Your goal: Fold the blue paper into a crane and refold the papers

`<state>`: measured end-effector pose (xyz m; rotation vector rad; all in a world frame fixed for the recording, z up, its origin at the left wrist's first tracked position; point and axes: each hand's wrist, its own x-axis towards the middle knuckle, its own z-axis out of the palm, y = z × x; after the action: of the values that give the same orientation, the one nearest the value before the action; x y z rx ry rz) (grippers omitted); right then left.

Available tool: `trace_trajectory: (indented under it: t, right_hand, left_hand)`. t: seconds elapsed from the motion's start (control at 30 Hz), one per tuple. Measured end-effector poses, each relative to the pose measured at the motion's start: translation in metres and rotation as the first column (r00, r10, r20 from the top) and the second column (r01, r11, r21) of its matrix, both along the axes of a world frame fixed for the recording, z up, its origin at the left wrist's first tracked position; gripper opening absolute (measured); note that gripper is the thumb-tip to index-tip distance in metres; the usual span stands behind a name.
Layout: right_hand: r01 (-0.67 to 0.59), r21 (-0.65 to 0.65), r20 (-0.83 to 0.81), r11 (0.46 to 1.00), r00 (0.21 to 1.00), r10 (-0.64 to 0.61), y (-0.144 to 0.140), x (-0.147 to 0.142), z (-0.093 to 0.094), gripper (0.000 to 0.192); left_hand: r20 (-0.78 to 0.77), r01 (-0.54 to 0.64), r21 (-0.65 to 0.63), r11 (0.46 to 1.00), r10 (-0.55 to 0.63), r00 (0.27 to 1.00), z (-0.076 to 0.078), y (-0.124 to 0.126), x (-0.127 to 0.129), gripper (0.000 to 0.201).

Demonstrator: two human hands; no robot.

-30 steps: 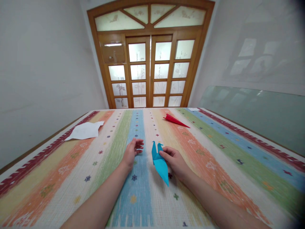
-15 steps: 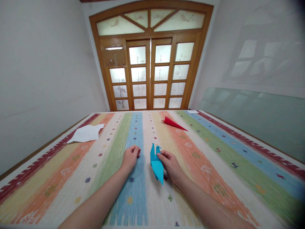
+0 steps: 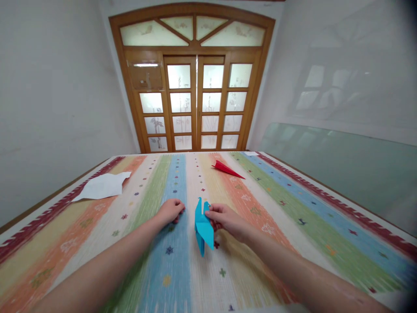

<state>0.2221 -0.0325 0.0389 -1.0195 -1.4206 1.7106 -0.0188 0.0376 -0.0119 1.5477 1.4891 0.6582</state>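
1. Near the middle of the striped cloth [image 3: 293, 204], the right hand [image 3: 224, 219] pinches a blue folded paper figure [image 3: 203, 228] by its right side — thumb and fingertips pressed together on the paper.
2. Blue figure sits between the two hands, over the boundary of the blue stripe and the pale stripe; its long point aims toward the near edge, two short points stand up at its far end. Whether its underside touches the cloth — cannot tell.
3. Left hand [image 3: 170, 211] lies just left of the figure, apart from it, fingers curled under into a loose fist, knuckles resting on the cloth.
4. Red folded paper [image 3: 226, 169] lies far and slightly right, well apart from both hands, its sharp tip pointing right.
5. White paper sheet [image 3: 102, 186] lies far left, close to the cloth's dark red left border and the table's left edge.
6. Open room: bare cloth runs right of the right hand out to the red right border; bare cloth also between the left hand and the white sheet.
7. Far edge of the table ends before a wooden glazed door [image 3: 192, 104]; a glass panel [image 3: 342, 161] leans along the right wall.
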Motion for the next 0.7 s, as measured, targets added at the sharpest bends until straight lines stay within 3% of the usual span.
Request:
trace_trajectory:
  t: [0.1, 0.3, 0.53, 0.7]
  right_hand:
    - [-0.01, 0.067, 0.059, 0.998, 0.998, 0.006, 0.018, 0.005, 0.007, 0.034]
    - [0.108, 0.102, -0.002, 0.989, 0.994, -0.108, 0.055, -0.004, -0.006, 0.035]
    - [0.094, 0.093, -0.019, 0.991, 0.996, -0.093, 0.057, -0.006, -0.02, 0.036]
    - [0.142, 0.05, -0.05, 0.989, 0.989, -0.14, 0.062, 0.006, -0.03, 0.035]
  left_hand:
    - [-0.121, 0.101, 0.005, 0.995, -0.099, 0.988, 0.002, 0.002, -0.005, 0.023]
    - [-0.029, 0.17, -0.018, 0.985, -0.17, 0.985, 0.005, -0.003, -0.012, 0.022]
    - [-0.042, 0.158, 0.016, 0.987, -0.157, 0.987, 0.009, -0.008, -0.01, 0.024]
    - [-0.017, 0.16, -0.074, 0.984, -0.162, 0.987, 0.013, 0.001, -0.005, 0.02]
